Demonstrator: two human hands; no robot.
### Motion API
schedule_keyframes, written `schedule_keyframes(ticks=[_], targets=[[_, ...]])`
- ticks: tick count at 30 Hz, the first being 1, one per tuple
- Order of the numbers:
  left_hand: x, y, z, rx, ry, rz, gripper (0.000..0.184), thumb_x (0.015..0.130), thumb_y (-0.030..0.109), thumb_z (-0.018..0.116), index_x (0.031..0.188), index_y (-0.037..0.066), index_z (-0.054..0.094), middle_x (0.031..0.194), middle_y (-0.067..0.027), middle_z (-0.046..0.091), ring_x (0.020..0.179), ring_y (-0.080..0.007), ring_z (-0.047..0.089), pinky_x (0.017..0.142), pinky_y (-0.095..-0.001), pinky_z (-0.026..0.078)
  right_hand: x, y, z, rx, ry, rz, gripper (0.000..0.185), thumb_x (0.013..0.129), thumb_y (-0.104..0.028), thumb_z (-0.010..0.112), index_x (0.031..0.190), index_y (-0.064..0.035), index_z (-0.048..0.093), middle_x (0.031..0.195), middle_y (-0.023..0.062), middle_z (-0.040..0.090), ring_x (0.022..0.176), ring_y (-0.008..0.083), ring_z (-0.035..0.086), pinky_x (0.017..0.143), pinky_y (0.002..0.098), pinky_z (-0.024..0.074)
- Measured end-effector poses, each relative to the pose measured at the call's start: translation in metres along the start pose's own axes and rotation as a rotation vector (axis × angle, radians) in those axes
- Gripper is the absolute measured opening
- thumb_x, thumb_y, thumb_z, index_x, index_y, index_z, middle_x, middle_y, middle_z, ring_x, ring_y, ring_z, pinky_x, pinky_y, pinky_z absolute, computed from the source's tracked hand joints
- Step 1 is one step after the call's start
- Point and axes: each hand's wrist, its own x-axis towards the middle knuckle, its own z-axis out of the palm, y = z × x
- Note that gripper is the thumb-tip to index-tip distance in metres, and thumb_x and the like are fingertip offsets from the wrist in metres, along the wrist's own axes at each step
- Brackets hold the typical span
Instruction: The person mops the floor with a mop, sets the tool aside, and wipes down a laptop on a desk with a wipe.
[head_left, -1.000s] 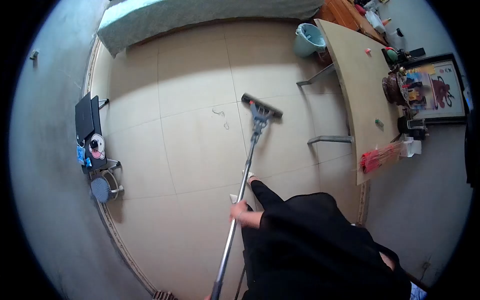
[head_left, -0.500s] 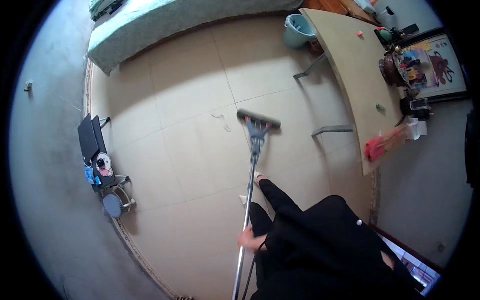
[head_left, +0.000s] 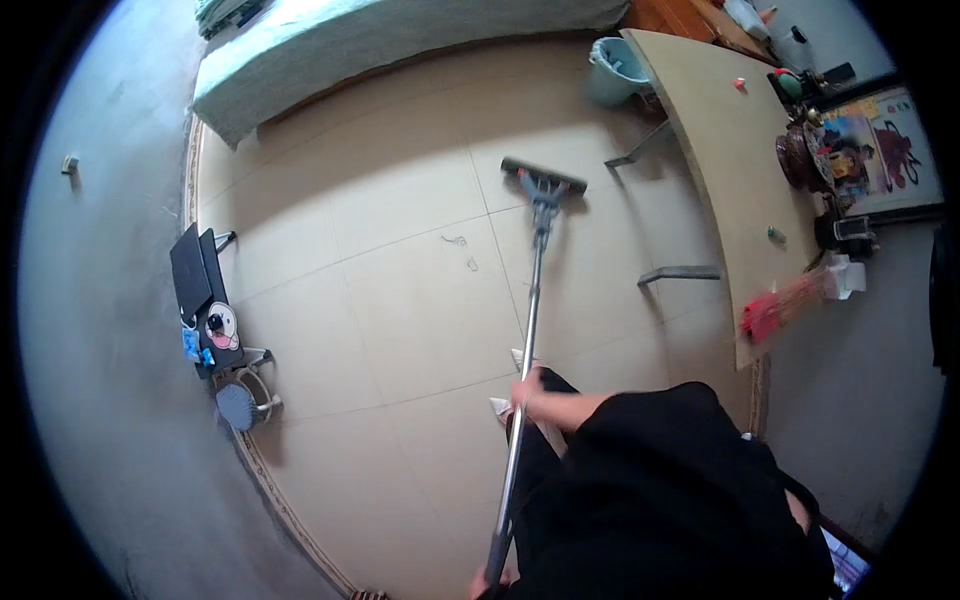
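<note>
A sponge mop with a dark, flat head and a long metal handle [head_left: 534, 290] slants across the tiled floor. Its head [head_left: 545, 176] lies on the tiles beyond my feet. My right hand [head_left: 528, 393] is wrapped round the middle of the handle, the forearm reaching in from the right. Down at the bottom edge, my left hand [head_left: 490, 582] closes round the handle's near end and is partly cut off. Left of the handle, thin dark strands [head_left: 472, 264] lie on the floor. Both of my light shoes [head_left: 502, 408] show beside the handle.
A long table [head_left: 720, 150] with metal legs runs along the right, bearing ornaments and red-tipped sticks. Beside its far end stands a bin [head_left: 615, 75]. A covered bed [head_left: 300, 70] spans the back. At left are a small black table [head_left: 205, 280] and a stool [head_left: 240, 402].
The mop head has slid away from me across the tiles. My right hand has moved forward with the handle, and my left hand has come into view at the bottom.
</note>
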Motion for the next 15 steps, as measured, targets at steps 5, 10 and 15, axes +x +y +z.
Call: schedule_keyframes(ticks=[5, 10, 15], targets=[[0.015, 0.142, 0.009, -0.039, 0.240, 0.338, 0.030, 0.068, 0.021, 0.056, 0.091, 0.002, 0.047, 0.064, -0.0097, 0.051, 0.060, -0.0186, 0.051, 0.056, -0.0295, 0.040, 0.026, -0.152, -0.006, -0.232, 0.070, -0.122, 0.028, 0.071, -0.014, 0.044, 0.092, -0.0027, 0.029, 0.055, 0.0131, 0.046, 0.039, 0.0212, 0.047, 0.031, 0.0346, 0.0340], [0.003, 0.110, -0.018, -0.131, 0.252, 0.195, 0.028, 0.068, 0.020, 0.056, 0.088, 0.002, 0.047, 0.064, -0.0134, 0.050, 0.060, -0.0232, 0.051, 0.055, -0.0314, 0.040, 0.063, -0.097, 0.044, -1.226, -0.163, -0.276, 0.031, 0.072, -0.017, 0.046, 0.096, -0.0019, 0.034, 0.065, 0.0153, 0.052, 0.050, 0.0236, 0.053, 0.041, 0.0385, 0.0390], [-0.050, -0.106, -0.011, -0.269, 0.232, 0.243, 0.033, 0.062, 0.008, 0.065, 0.090, 0.000, 0.050, 0.078, -0.0087, 0.055, 0.076, -0.0160, 0.052, 0.069, -0.0262, 0.040, -0.064, 0.072, 0.080, -0.766, -0.225, 0.000, 0.041, 0.075, -0.018, 0.042, 0.104, 0.0012, 0.020, 0.064, 0.0175, 0.053, 0.050, 0.0258, 0.054, 0.045, 0.0386, 0.0420]])
